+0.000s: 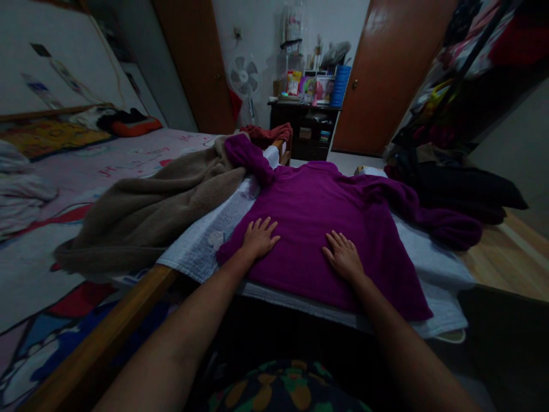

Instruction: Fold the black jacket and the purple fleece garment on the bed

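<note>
nearest to me is the person's patterned clothing [295, 389], dark with green and tan patches, just on the near side of the purple top [309, 217]. two bare forearms reach out from there over the purple top, which lies spread on a pale cloth [437, 274], its hem toward the person and its collar at the far end. the left hand [259, 237] rests palm down on the left part of the purple top, near its lower edge, fingers spread wide and closed around nothing. the right hand [343, 254] lies flat the same way, right of the middle of the purple top, its fingers fairly straight and a little apart, pressing on fabric rather than gripping it. i can see one sleeve of the purple top bent over toward the left, against a brown fuzzy cloth [167, 200], and the other stretched out to the right, near a pile of dark clothes [458, 183]. left of the purple top, past the brown fuzzy cloth, there's a bed [141, 154] with a printed sheet, edged by a wooden rail [107, 337]. beyond the collar of the purple top a reddish cloth [268, 133] lies to the left, and farther back stand a white fan [244, 75] and a crowded dark cabinet [306, 134].
</note>
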A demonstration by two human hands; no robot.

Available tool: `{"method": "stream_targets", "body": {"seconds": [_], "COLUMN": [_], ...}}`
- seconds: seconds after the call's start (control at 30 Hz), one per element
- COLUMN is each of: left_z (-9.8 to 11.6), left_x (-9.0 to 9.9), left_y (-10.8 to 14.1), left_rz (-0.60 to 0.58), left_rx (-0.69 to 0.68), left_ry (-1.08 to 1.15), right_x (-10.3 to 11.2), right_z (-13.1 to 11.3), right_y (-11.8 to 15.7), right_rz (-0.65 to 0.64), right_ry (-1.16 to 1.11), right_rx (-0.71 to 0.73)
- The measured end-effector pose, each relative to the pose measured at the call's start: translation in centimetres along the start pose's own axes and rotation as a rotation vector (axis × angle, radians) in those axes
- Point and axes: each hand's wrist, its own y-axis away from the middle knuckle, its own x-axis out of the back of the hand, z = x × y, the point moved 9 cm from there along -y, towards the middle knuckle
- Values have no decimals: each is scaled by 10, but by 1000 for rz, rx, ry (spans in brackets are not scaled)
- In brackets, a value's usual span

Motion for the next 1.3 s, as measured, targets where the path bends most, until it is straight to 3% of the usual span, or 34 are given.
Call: {"method": "stream_targets", "body": {"seconds": [0.17, 0.3, 0.37, 0.47, 0.63, 0.7, 0.77, 0.83, 0.93, 1.07, 1.2, 1.3], "left_z": [-36, -56, -63, -67, -58, -60, -63, -69, -75, -64, -26, 11], "left_x": [6, 25, 32, 38, 72, 78, 81, 85, 90, 90, 88, 64], "left_y": [3, 17, 25, 36, 49, 55, 60, 62, 66, 72, 70, 72], "left_rz": [-41, -10, -53, -152, -42, -58, -82, -49, 46, 133, 229, 76], "left_rx": [43, 117, 183, 269, 169, 182, 204, 217, 256, 325, 150, -142], "left_ry": [-42, -101, -41, 144, 667, 865, 926, 792, 339, -133, -209, -1], "right_x": [-2, -1, 0, 0, -1, 0, 0, 1, 1, 2, 4, 3], "right_z": [0, -1, -1, -1, -1, -1, -2, -2, -2, -3, -3, -4], "right_y": [0, 0, 0, 0, 2, 2, 2, 2, 1, 2, 3, 3], "right_rz": [10, 16, 20, 31, 38, 37, 34, 33, 36, 37, 45, 49], "right_ry": [3, -6, -8, -11, -14, -15, -17, -18, -17, -18, -26, -39], "right_rx": [0, 2, 7, 5, 3, 5, 5, 0, -6, -7, -5, -8]}}
